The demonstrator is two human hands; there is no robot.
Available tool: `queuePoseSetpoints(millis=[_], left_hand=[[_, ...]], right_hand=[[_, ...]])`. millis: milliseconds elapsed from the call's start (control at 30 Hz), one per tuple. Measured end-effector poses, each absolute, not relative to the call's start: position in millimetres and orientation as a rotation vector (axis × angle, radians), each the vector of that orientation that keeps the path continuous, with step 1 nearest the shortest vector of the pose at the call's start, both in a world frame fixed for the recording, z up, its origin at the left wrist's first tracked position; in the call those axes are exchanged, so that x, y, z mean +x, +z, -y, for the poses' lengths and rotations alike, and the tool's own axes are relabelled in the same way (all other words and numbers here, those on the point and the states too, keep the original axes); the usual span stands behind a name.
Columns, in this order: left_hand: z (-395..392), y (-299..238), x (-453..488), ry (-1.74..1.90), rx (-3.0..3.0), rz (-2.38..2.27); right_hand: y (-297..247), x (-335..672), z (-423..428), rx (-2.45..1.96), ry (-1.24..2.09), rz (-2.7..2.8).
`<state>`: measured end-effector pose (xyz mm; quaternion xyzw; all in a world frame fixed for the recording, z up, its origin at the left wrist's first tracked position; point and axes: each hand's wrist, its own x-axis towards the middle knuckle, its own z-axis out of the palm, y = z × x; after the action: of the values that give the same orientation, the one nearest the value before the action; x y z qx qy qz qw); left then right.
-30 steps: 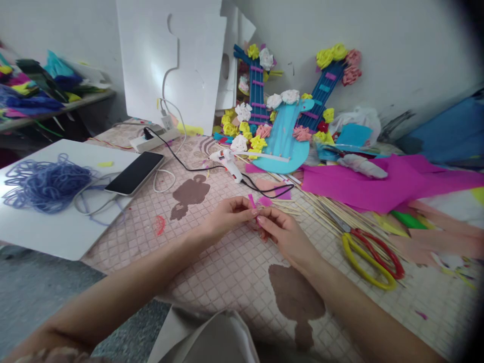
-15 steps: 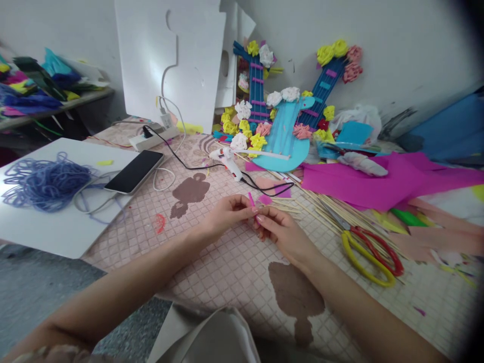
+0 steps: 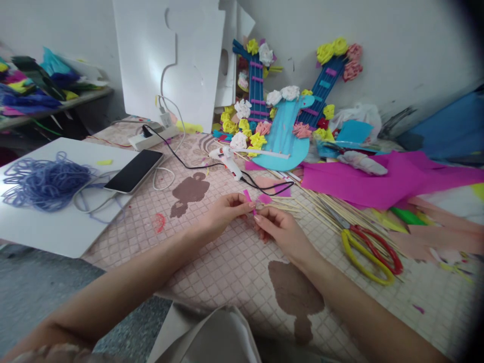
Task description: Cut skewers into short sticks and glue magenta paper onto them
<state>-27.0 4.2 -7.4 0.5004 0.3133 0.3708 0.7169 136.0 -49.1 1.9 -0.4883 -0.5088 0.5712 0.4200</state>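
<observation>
- Pink, narrow material: a small strip (image 3: 247,194) is held between both hands above the near-middle part of the table, its upper end poking up past the fingers; the lower end is mostly hidden.
- Left hand (image 3: 229,213): thumb and fingertips pinched together on the strip.
- Right hand (image 3: 283,231): thumb and forefinger closed on the strip's lower part, just beside the left fingertips; the remaining fingers curl underneath.
- Support: patterned tablecloth (image 3: 212,275), pale grid with brown patches.
- Beyond the hands: white glue gun (image 3: 231,164) lying on its side, black cable (image 3: 172,158) running toward it from a white power strip (image 3: 153,139).
- Right of the hands: loose bundle of thin sticks (image 3: 315,205); scissors (image 3: 372,252) with one red and one yellow handle, blades resting on the sticks.
- Farther right: large magenta sheet (image 3: 406,184).
- Left: white board (image 3: 45,234) carrying a heap of bluish yarn (image 3: 49,181); dark-screened phone (image 3: 134,171) at the board's right edge.
- Back: turquoise guitar-like cutout (image 3: 282,133), with yellow, white and pink paper flowers around it.
</observation>
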Motion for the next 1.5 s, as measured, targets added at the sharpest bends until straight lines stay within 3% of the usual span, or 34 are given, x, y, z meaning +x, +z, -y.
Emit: queuePoseSetpoints(millis=[267,467,933,1500], left_hand=[[-3.9,-6.0,-26.6,0.826,1.094,-0.691],[-2.1,-1.4,-27.2,0.778,1.107,-0.694],[9.0,0.6,-23.3,0.884,1.860,-0.868],[10.4,2.1,-23.8,0.899,1.975,-0.829]], right_hand=[[-2.0,135.9,48.9,-1.224,1.433,1.266],[1.5,140.9,47.7,-1.244,1.203,1.285],[1.7,138.0,45.9,-1.097,1.244,1.292],[4.9,140.3,47.8,-1.171,1.120,1.324]])
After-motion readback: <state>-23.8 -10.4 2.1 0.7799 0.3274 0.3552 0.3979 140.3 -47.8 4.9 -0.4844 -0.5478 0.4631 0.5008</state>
